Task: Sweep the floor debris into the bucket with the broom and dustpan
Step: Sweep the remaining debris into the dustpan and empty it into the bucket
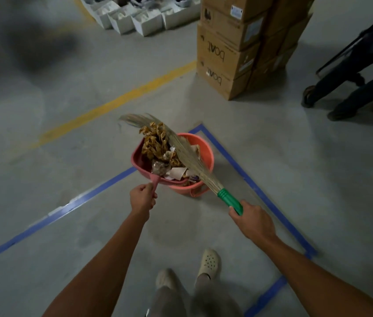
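A red dustpan (139, 159) is held over the left side of an orange bucket (206, 154) on the concrete floor. My left hand (143, 197) grips the dustpan's pink handle. Brown dried leaves and paper scraps (158, 147) are piled in the pan. My right hand (253, 219) holds the green handle of a grass broom (187, 154). The broom's bristles lie across the debris and the bucket, and their tips reach past the pan's far end. Most of the bucket's inside is hidden behind the pan and the broom.
A stack of cardboard boxes (238, 46) stands behind the bucket to the right. White boxes (144, 17) line the far floor. A person's legs and a chair (352, 76) are at the right. Blue tape lines (249, 179) and a yellow line (116, 101) mark the floor.
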`<state>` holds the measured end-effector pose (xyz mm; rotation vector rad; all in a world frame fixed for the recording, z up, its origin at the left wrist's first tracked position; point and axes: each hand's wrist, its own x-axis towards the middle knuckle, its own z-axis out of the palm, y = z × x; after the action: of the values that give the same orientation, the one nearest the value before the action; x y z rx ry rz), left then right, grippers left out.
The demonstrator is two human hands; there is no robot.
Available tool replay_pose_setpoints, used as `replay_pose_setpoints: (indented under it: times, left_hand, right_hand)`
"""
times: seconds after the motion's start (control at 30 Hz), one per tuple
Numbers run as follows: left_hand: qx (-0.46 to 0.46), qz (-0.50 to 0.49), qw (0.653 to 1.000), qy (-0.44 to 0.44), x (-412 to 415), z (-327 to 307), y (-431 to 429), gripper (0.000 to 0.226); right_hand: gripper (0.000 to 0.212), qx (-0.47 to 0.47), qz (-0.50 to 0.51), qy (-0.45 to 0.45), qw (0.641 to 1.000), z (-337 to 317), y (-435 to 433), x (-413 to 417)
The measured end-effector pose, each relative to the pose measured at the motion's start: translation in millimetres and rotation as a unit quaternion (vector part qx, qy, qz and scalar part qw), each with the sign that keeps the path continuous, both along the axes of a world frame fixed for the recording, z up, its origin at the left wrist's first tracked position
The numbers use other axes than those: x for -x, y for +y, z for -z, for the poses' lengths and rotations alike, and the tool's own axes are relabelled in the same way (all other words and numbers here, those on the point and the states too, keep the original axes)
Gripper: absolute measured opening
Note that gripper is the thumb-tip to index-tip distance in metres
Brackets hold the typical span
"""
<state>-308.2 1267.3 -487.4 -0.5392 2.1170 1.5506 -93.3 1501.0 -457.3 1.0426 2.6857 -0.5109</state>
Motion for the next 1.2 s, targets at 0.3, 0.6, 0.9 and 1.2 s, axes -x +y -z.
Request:
replay_pose_setpoints:
  times: [0.3,0.6,0.9,1.2]
  left_hand:
    - [0.102,0.13,0.986,-0.01,64,92,77,0.061]
    - [0.306,0.28,0.91,-0.012,123,104,125,0.015]
    - [0.293,0.292,0.91,0.02,139,93,130,0.024]
    - [0.288,0.317,0.902,0.057,120,63,106,0.043]
  right_hand:
    - [0.034,0.004,-0.003,-0.074,0.997,84,52,66]
    - [0.034,-0.041,0.024,-0.125,0.991,104,69,108]
    - [0.037,-0.062,0.04,-0.134,0.988,90,70,115]
    - [0.034,0.038,0.105,-0.066,0.992,54,49,119]
